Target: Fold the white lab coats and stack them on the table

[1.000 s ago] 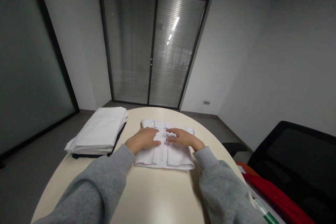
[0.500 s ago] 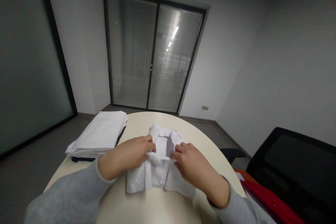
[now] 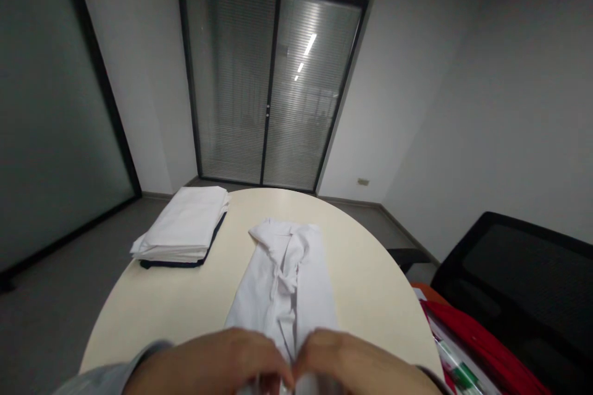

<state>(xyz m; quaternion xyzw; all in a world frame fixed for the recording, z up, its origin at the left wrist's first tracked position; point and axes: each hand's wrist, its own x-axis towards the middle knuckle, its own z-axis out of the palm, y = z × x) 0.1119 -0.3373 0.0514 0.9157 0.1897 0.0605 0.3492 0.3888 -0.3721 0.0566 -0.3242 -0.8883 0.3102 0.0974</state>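
A white shirt lies lengthwise on the round table, narrow, with its two sides drawn toward a crumpled middle seam. Its bunched upper part is at the far end. Over its near end, at the bottom of the view, my left hand and my right hand come together. Their bent fingers close on the cloth, and the fingertips almost touch at the middle. The fingers are partly hidden and a little blurred, and the shirt's near edge lies beneath the hands.
A stack of folded white cloth on a dark piece stands at the table's left edge. The cream tabletop curves round the shirt. To the right are a black mesh chair and a red cloth beside a clear packet.
Both hands have moved toward me, from the upper part of the shirt to its near end. The shirt's near part, bunched before, now lies stretched out long.
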